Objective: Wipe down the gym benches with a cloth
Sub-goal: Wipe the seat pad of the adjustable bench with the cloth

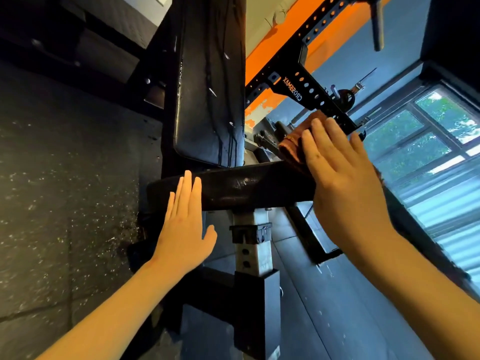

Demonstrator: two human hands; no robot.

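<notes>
Your flat right hand (pixel 345 188) presses the brown cloth (pixel 296 149) on the black bench pad (pixel 249 188), and your left hand (pixel 183 224) rests flat beside it.

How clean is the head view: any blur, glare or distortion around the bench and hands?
Head view: the right hand and brown cloth under it are slightly blurred; the left hand, flat on the black padded seat, is sharper. Head view: bright window at right, dim speckled rubber floor at left; wide-angle lens tilts the scene.
</notes>
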